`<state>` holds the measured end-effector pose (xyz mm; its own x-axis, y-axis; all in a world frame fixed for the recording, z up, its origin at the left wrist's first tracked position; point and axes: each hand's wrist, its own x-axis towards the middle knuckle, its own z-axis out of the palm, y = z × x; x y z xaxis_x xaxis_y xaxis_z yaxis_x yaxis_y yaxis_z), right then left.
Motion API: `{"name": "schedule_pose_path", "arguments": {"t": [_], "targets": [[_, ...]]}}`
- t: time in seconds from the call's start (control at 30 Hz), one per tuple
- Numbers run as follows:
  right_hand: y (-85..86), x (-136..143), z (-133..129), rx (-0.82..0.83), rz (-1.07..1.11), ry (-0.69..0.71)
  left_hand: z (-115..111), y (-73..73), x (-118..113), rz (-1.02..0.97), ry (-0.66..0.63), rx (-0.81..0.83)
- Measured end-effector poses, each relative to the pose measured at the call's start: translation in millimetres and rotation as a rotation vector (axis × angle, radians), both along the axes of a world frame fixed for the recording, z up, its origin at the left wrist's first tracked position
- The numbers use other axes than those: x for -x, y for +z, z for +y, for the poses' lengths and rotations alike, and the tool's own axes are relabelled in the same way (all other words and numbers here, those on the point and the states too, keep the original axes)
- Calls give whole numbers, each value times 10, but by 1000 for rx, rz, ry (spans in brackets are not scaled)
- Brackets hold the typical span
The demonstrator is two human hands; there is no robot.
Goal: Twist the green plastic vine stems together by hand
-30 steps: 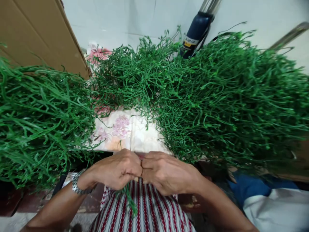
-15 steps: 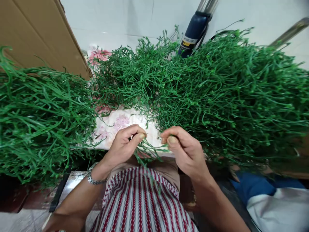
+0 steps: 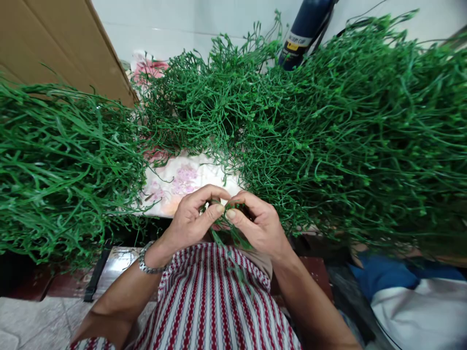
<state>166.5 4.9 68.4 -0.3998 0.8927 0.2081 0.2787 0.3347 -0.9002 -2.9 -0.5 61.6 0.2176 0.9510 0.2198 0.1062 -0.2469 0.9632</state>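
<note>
Thin green plastic-looking plant stems (image 3: 219, 238) hang below my hands, over the striped apron. My left hand (image 3: 197, 214) pinches them between thumb and index finger. Thumb to thumb with it, my right hand (image 3: 255, 221) is closed on the stems too, its fingertips touching or almost touching the left ones. The exact point of the grip is hidden behind the thumbs. Beyond the hands lies a white flowered cloth (image 3: 182, 180). A large heap of similar green stems (image 3: 328, 136) spreads from behind to the right, and another heap of longer stems (image 3: 65, 170) lies at the left.
A cardboard box (image 3: 65, 48) stands at the back left. A dark blue vacuum cup (image 3: 301, 36) leans by the white wall behind the heap. At the lower right are a person's blue and light grey clothes (image 3: 419, 301). A dark red bench (image 3: 65, 282) shows at the lower left.
My right hand has moved left to meet my left hand, closing the gap between them. The view has shifted a little, and the vacuum cup now sits higher in the picture.
</note>
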Motion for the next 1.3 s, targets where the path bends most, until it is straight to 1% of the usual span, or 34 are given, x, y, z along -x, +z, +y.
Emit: {"name": "schedule_pose_path", "arguments": {"t": [0.07, 0.2, 0.3, 0.37, 0.43, 0.57, 0.63, 0.77, 0.97, 1.03, 1.1, 1.2, 1.23, 1.3], "targets": [[6, -12, -9, -38, -46, -13, 2, 12, 25, 46, -39, 10], [16, -28, -19, -158, -147, -8, 9, 80, 41, 160, -77, 56], [10, -44, -19, -212, -186, 17, 17, 103, 57, 173, -155, 121], [-3, -54, -15, -211, -178, 67, 23, 85, 84, 155, -210, 152], [-23, -57, -11, -190, -147, 116, 23, 51, 119, 153, -223, 171], [-66, -39, -2, -142, -126, 172, -1, -2, 155, 216, -146, 158], [-77, -24, 1, -131, -151, 177, -16, -15, 149, 225, -129, 130], [-80, 4, 2, -150, -190, 181, -20, -36, 154, 218, -160, 105], [-103, 24, -3, -225, -222, 175, 42, -27, 198, 227, -264, 233], [-115, 25, -5, -229, -218, 168, 64, -26, 201, 231, -288, 250], [-121, 24, -8, -204, -193, 198, 77, -42, 206, 196, -360, 253], [-118, 30, -19, -114, -93, 295, 68, -98, 216, 53, -485, 286], [-116, 37, -25, -79, -51, 317, 57, -120, 215, -8, -496, 306], [-113, 62, -36, -24, 28, 322, 30, -159, 203, -127, -468, 331]]}}
